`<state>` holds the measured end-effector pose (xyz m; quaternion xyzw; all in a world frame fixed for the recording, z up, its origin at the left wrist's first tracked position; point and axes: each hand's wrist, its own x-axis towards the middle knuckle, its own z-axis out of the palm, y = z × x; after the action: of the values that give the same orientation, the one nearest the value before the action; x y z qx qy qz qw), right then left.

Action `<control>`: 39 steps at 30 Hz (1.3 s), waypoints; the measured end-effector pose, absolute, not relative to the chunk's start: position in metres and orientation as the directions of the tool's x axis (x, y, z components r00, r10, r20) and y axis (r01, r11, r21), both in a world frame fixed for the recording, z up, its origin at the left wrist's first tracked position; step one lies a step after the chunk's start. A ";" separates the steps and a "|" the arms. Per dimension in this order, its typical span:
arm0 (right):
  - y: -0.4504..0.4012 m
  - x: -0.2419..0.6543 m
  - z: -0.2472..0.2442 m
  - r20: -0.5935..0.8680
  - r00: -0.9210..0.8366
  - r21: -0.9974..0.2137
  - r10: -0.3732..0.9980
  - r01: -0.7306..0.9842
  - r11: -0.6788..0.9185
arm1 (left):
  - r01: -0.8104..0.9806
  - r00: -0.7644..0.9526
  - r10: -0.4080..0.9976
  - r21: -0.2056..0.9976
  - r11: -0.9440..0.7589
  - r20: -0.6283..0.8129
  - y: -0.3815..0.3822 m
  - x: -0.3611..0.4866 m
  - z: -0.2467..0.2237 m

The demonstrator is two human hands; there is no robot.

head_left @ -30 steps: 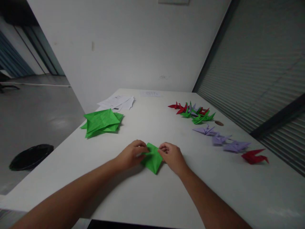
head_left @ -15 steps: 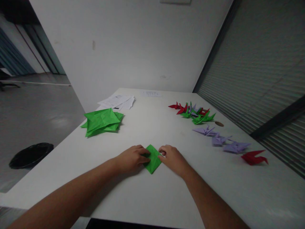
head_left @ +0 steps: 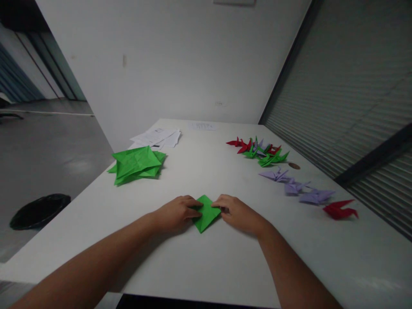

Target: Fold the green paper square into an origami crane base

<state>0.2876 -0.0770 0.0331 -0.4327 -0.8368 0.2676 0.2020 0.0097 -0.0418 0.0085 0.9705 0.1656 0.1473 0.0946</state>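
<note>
A small diamond of folded green origami paper (head_left: 206, 216) lies on the white table right in front of me. My left hand (head_left: 180, 212) holds its left side down, thumb and forefinger on top and a little apart. The paper's left corner is hidden under these fingers. On the opposite side my right hand (head_left: 233, 211) is closed in a pinch on the right corner, its forefinger reaching over the top face. Both hands rest low at the table surface.
Larger green paper sheets (head_left: 137, 165) are stacked at left, printed pages (head_left: 157, 136) behind them. Several folded cranes stand at right: a mixed cluster (head_left: 259, 150), lilac ones (head_left: 292, 186) and a red one (head_left: 340, 209). A black-lined bin (head_left: 40, 212) stands beyond the table's left edge.
My right hand's fingers have moved from the paper's right edge onto its corner and top face. The right corner now reaches slightly farther right. My left hand stays nearly still.
</note>
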 end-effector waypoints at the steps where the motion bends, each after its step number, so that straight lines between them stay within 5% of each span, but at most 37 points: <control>1: -0.077 0.288 0.032 0.107 -0.545 -0.623 0.831 0.615 0.484 | 0.297 0.903 0.351 0.229 -0.927 0.248 -0.041 0.010 0.008; 16: -0.074 0.286 0.028 0.057 -0.547 -0.646 0.835 0.618 0.449 | 0.202 0.916 0.262 0.217 -0.955 0.303 -0.041 0.006 0.007; 32: -0.069 0.263 0.003 0.164 -0.265 -0.497 0.950 0.810 0.311 | 0.196 0.907 0.254 0.198 -0.961 0.336 -0.047 0.008 0.015; 39: -0.069 0.263 0.003 0.154 -0.233 -0.488 0.960 0.827 0.279 | 0.143 0.913 0.275 0.392 -0.909 0.303 -0.052 0.010 0.019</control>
<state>0.2626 -0.0690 0.0033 -0.5802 -0.7700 0.1543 0.2161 0.0097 -0.0516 0.0190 0.9605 0.1087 0.1786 0.1838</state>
